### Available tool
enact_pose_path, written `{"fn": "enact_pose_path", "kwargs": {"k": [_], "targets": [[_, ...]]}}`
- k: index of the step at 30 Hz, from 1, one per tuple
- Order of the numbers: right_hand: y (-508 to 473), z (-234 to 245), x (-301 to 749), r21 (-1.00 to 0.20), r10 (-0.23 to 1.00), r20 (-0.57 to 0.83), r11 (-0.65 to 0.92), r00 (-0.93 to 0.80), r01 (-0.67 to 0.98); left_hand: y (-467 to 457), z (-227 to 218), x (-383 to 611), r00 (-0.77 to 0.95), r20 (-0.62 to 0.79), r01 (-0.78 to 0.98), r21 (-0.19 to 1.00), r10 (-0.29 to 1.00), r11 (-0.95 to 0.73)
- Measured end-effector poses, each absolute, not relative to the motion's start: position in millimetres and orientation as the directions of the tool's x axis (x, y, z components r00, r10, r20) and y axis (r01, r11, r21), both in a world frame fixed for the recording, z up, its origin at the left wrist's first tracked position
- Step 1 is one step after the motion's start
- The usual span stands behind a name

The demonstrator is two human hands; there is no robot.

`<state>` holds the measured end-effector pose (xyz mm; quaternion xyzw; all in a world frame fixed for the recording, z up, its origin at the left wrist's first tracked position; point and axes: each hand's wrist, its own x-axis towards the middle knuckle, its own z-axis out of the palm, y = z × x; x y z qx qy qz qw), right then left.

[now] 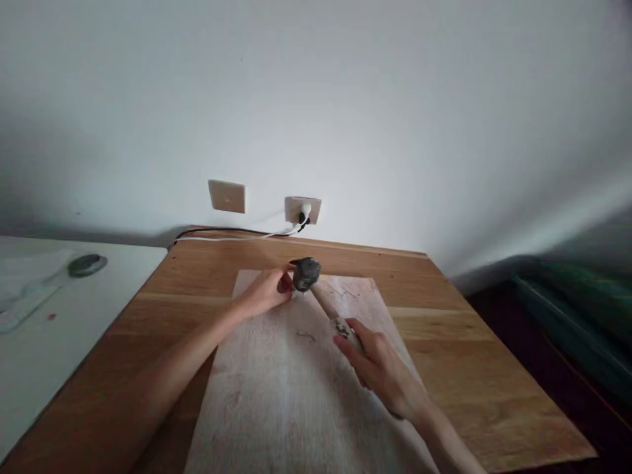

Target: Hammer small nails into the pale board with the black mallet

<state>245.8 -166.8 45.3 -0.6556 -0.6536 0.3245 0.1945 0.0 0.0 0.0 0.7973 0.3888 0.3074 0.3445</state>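
Note:
My right hand (378, 362) is wrapped round the pale handle of a hammer (306, 273). The hammer's dark metal head is raised toward the far end of a whitish wooden board (276, 408). Right beside that head, my left hand (269, 291) rests at the board's far edge with its fingers pinched together. The hammer head partly covers the fingertips, so what they hold is hidden. A few thin nails (306, 336) lie loose on the board's surface, and more thin pieces lie right of the hammer head.
The board lies on a wooden tabletop (454, 368) against a white wall. A white plug sits in a wall socket (291, 209), and black and white cables (232, 235) run left along the wall. To the left is a white surface with a dark round object (87, 264).

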Motion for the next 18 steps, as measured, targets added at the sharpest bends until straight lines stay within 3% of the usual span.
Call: {"fn": "enact_pose_path", "kwargs": {"k": [18], "targets": [[-168.5, 56.1, 236.3, -0.627, 0.963, -0.255, -0.098, -0.084, 0.772, 2.7, -12.1, -1.5, 0.49, 0.24, 0.332, 0.838, 0.838, -0.434]]}}
